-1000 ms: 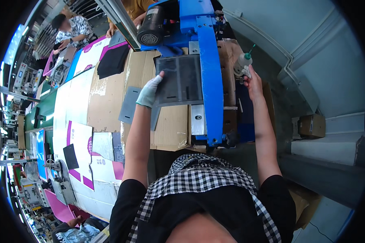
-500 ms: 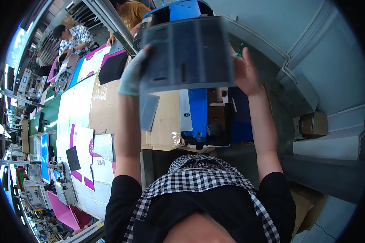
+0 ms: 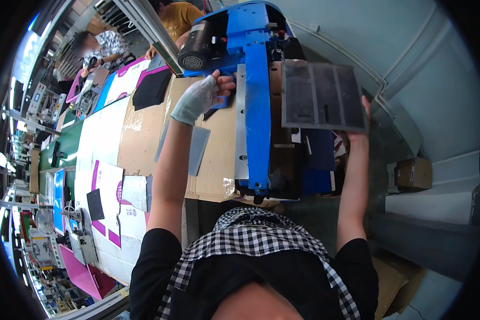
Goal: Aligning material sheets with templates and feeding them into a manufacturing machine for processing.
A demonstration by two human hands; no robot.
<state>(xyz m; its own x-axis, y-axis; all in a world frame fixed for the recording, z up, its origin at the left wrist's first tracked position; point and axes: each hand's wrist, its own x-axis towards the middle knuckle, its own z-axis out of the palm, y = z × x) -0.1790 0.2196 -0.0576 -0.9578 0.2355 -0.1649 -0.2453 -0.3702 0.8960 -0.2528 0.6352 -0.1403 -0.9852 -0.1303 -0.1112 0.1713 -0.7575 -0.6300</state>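
Beside the blue machine (image 3: 256,96), head view: the dark grey panel (image 3: 322,96) is now off to the machine's right, held flat at its near right edge by the right hand (image 3: 361,125). Only the wrist and a few fingers show behind the panel, closed on its rim. Half a second ago the same panel was raised in front of the machine with both hands on it; a second ago it lay low against the machine's front, under the left hand alone.

Left hand (image 3: 200,98), in a pale glove, has let go of the panel and now rests on the machine's left flank just below the black motor (image 3: 197,50), fingers curled on a small blue part there; what exactly it grips I cannot tell.

Judgement: panel has been lifted clear and passed to one hand, freeing the other for the machine.

Left of the machine, the cardboard-covered table (image 3: 144,138) carries a grey sheet (image 3: 197,149) and a black piece (image 3: 150,89). Beyond it, two other people sit at work.
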